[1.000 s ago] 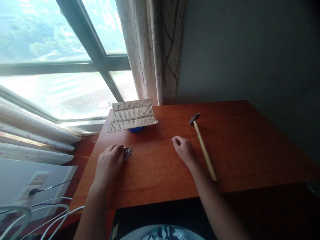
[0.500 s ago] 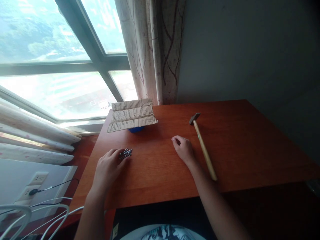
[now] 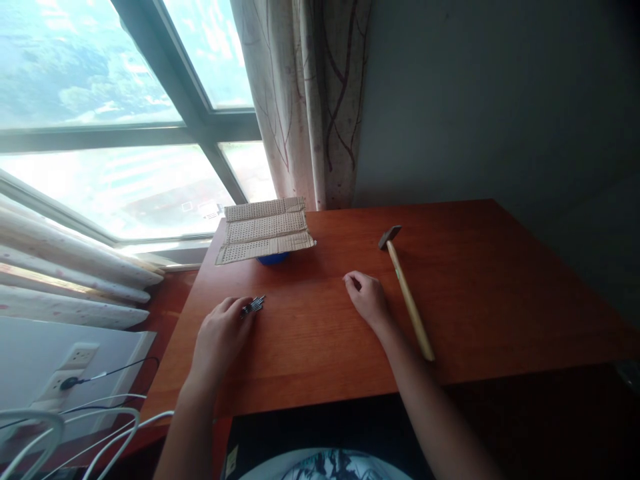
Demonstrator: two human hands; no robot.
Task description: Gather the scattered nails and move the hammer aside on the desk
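At the left of the table, my left hand (image 3: 223, 331) is closed around a small bundle of nails (image 3: 254, 306). The nails' ends stick out past the thumb and fingers, pointing to the right. My right hand (image 3: 366, 297) rests on the table in a loose curl, with a gap showing inside the bent fingers and nothing visible in it. Just right of that hand lies a hammer (image 3: 412, 301), its metal head at the far end and its wooden handle slanting toward me.
A sheet of perforated cardboard (image 3: 267, 231) lies on top of a blue container (image 3: 273, 259) at the table's far left. The reddish-brown table (image 3: 490, 287) stands by a window and curtain (image 3: 320, 100). White cables (image 3: 100, 433) hang near the wall socket at lower left.
My left hand has drawn its fingers closer round the nails, which now sit in a tighter bundle. My right hand and the hammer have stayed where they were.
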